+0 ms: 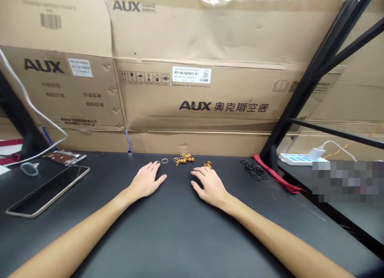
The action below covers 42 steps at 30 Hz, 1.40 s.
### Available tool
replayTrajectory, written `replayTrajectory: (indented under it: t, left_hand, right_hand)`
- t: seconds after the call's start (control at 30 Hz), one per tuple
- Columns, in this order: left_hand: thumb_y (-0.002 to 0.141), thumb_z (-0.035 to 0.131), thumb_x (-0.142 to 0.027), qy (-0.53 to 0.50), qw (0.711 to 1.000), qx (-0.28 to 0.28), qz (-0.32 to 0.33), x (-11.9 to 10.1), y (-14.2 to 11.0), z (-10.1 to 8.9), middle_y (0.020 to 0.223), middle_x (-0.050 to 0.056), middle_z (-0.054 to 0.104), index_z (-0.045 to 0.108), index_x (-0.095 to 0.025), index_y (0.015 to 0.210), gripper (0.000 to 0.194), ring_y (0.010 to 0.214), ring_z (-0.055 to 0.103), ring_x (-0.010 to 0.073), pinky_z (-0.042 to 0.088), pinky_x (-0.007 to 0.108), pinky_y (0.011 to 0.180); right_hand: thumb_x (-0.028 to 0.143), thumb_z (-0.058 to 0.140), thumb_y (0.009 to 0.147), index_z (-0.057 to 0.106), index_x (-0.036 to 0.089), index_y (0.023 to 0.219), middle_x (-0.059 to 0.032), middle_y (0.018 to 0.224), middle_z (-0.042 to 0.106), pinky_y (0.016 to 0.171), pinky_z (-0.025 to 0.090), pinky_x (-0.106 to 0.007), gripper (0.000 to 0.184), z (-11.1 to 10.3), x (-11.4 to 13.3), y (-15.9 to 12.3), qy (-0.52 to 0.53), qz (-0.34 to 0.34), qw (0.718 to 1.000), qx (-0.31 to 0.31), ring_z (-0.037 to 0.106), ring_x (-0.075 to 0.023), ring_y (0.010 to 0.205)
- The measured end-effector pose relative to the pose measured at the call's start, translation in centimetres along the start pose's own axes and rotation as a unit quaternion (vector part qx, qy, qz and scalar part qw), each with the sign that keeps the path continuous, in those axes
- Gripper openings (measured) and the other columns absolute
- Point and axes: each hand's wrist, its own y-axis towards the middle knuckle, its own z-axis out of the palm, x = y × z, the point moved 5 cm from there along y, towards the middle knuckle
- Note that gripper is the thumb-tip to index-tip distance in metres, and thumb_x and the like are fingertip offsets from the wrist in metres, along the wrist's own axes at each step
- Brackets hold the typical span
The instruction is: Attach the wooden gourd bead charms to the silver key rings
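near and right of gold charms [186, 159] with right hand [211, 187], farther off with left hand [145, 180], loosely open-fingered, gripping nothing visible.

Metal ring [165, 161], one: thin, silver-coloured, round; lying flat near the far edge of the table [180, 230], about mid-length. Second ring [158, 162]: just left of it, mostly covered. Bead cluster [186, 158]: glossy orange-brown round beads with metal rings, heaped at the far edge, right of the metal ring. Small charm [207, 164]: same colour, further right, partly hidden.
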Motion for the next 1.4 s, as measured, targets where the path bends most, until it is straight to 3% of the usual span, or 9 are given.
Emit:
replayTrajectory:
  t: [0.17,0.3,0.47,0.57,0.73,1.07,1.27,1.4]
  left_hand:
    - [0.093,0.039,-0.046,0.009,0.999,-0.023,0.034,-0.9,-0.5,-0.5,0.139,0.018,0.048,0.051,-0.008,0.13,0.055,0.13,0.043,0.0322,0.034,0.045,0.109]
    - [0.094,0.042,-0.039,0.001,0.997,-0.04,0.066,-2.5,-1.6,-0.9,0.13,0.019,0.056,0.055,-0.008,0.125,0.046,0.122,0.052,0.0324,0.041,0.045,0.102]
    - [0.094,0.046,-0.035,-0.108,0.973,-0.014,0.202,-5.5,-3.1,-1.1,0.13,0.009,0.059,0.055,-0.02,0.123,0.034,0.121,0.054,0.0242,0.043,0.039,0.103]
    - [0.095,0.045,-0.031,-0.147,0.96,0.01,0.239,-6.5,-3.6,-1.3,0.127,0.006,0.06,0.055,-0.023,0.12,0.028,0.116,0.057,0.021,0.045,0.036,0.101]
    - [0.094,0.047,-0.029,-0.162,0.957,0.022,0.238,-6.6,-3.6,-1.6,0.122,0.005,0.062,0.057,-0.022,0.108,0.019,0.11,0.059,0.0207,0.046,0.035,0.097]
    - [0.093,0.048,-0.027,-0.165,0.958,0.011,0.235,-6.5,-3.6,-1.5,0.11,0.005,0.064,0.057,-0.022,0.099,0.012,0.101,0.061,0.0209,0.047,0.034,0.09]
    - [0.093,0.048,-0.026,-0.158,0.956,-0.007,0.245,-6.7,-3.7,-1.9,0.108,0.005,0.063,0.059,-0.022,0.099,0.013,0.099,0.058,0.0203,0.046,0.035,0.089]
    - [0.094,0.046,-0.024,-0.138,0.957,-0.015,0.253,-6.9,-3.7,-2.1,0.104,0.005,0.063,0.061,-0.021,0.098,0.016,0.097,0.057,0.0195,0.044,0.034,0.088]
  right_hand:
    - [0.019,0.049,0.085,0.065,0.011,0.103,-0.0166,0.109,0.061,0.079,0.044,-0.043,0.025,-0.4,-2.4,0.2,-0.146,0.1,0.984,-0.033,0.051,-0.0316,0.099]
    - [0.019,0.05,0.085,0.067,0.012,0.091,-0.0161,0.099,0.062,0.076,0.046,-0.039,0.019,0.1,-2.5,0.1,-0.14,0.114,0.983,-0.009,0.052,-0.0293,0.094]
    - [0.012,0.047,0.084,0.066,0.016,0.094,-0.0091,0.096,0.063,0.079,0.049,-0.034,0.021,0.5,-0.2,0.0,-0.001,0.01,1.0,-0.012,0.054,-0.0219,0.089]
    - [0.006,0.046,0.081,0.065,0.018,0.096,-0.0073,0.1,0.063,0.082,0.05,-0.034,0.026,0.4,1.2,-0.1,0.07,-0.074,0.995,-0.01,0.055,-0.0201,0.089]
    - [0.001,0.045,0.076,0.062,0.019,0.1,-0.0074,0.107,0.063,0.085,0.049,-0.037,0.034,0.2,1.6,-0.3,0.125,-0.121,0.985,-0.017,0.056,-0.0206,0.094]
    - [-0.004,0.04,0.072,0.053,0.019,0.11,-0.0075,0.106,0.056,0.079,0.051,-0.029,0.047,-0.2,1.0,-0.1,0.259,-0.098,0.96,-0.039,0.057,-0.0152,0.085]
    - [-0.001,0.041,0.075,0.058,0.02,0.108,-0.0073,0.107,0.058,0.088,0.048,-0.035,0.043,-0.2,0.6,0.0,0.188,-0.076,0.979,-0.03,0.056,-0.0187,0.097]
    - [0.003,0.046,0.078,0.062,0.02,0.107,-0.0075,0.104,0.058,0.087,0.048,-0.036,0.036,0.0,0.6,0.0,0.147,-0.077,0.986,-0.017,0.054,-0.0197,0.095]
